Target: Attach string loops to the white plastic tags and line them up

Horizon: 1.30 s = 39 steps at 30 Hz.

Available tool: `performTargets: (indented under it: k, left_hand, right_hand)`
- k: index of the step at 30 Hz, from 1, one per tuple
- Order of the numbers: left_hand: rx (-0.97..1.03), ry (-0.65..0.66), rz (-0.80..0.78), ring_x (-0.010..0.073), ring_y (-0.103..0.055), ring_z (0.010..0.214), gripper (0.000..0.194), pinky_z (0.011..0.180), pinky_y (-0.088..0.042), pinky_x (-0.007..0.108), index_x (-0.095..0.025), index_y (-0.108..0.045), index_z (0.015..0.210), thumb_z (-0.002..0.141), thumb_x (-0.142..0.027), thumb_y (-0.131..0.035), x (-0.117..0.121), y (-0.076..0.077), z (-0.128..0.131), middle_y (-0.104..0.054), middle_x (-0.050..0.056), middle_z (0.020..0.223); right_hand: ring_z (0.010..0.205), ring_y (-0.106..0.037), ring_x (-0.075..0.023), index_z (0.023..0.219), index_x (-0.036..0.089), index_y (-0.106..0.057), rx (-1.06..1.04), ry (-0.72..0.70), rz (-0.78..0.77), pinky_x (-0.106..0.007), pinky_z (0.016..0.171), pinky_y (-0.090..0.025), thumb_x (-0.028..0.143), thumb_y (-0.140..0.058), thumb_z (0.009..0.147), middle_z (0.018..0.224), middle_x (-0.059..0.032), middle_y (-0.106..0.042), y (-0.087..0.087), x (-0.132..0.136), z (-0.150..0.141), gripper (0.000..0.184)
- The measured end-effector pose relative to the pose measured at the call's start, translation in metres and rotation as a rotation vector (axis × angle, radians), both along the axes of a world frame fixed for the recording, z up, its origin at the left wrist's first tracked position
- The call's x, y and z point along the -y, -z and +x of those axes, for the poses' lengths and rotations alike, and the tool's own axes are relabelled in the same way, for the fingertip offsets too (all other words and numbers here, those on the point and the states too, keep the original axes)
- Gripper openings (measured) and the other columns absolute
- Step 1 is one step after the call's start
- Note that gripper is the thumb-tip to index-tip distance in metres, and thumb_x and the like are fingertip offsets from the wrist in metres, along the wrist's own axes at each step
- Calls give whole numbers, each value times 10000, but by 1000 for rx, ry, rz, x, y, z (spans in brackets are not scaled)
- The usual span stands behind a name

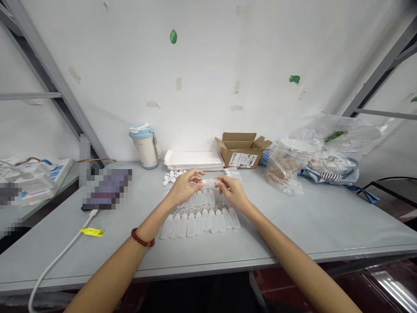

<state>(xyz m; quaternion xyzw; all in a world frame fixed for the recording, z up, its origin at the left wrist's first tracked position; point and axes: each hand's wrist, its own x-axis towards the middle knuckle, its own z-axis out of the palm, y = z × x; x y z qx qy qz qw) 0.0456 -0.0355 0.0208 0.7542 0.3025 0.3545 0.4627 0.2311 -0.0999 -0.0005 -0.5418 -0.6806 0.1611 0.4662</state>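
Observation:
Between my hands, above the table, is a small translucent plastic piece (211, 182), held level. The fingers of my left hand (186, 188) pinch its left end, and those of my right hand (233, 191) pinch its right end. Below lies a front row of flat, frosted translucent pieces (205, 221) with thin white loops at their tops. A shorter row of similar pieces (198, 198) lies behind it, partly covered by my hands. Small white caps (172, 177) are heaped beside my left hand. More clear pieces (233, 173) lie behind my right hand.
A stack of white trays or sheets (195, 160) and an open cardboard box (243, 150) stand by the wall. A lidded cup (145, 147) is left of them. A phone (107, 190) with a white cable (61, 256) lies left. Plastic bags (286, 163) sit right.

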Motion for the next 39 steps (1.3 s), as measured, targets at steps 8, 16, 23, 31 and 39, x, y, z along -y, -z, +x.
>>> performTargets:
  k: [8,16,23,31,39]
  left_hand:
    - [-69,1,-82,163,-614,661,369,545,-517,265,-133,-642,739,773,-493,-565,2,-1,2,-677,82,767]
    - [-193,-35,183,175,-600,689,292,599,-463,268,-173,-626,797,831,-431,-492,6,1,4,-673,52,797]
    - [-252,-55,417,216,-612,825,217,723,-449,304,-184,-609,883,878,-346,-465,7,3,2,-679,76,888]
    - [-224,-46,338,187,-582,790,251,642,-429,276,-181,-570,878,887,-388,-427,12,1,4,-644,56,874]
    - [-190,8,84,145,-534,617,398,616,-454,293,-179,-515,681,884,-496,-386,12,-3,6,-612,29,726]
  right_hand:
    - [526,-528,-115,910,172,-625,-40,32,9,-233,550,-397,313,-456,886,570,19,-569,1,0,-1,221]
    - [475,-515,-100,826,177,-599,-163,20,-57,-237,505,-398,419,-468,866,640,-3,-617,-1,1,-2,278]
    - [440,-461,-88,632,185,-504,-244,-25,-169,-238,489,-377,569,-450,847,531,22,-520,-2,0,0,443]
    - [504,-491,-101,907,183,-537,-250,-24,-112,-236,493,-398,526,-608,757,646,31,-546,0,-1,-6,381]
    - [518,-507,-113,934,182,-516,-161,-37,-73,-251,521,-394,443,-512,851,668,3,-588,-5,6,-7,274]
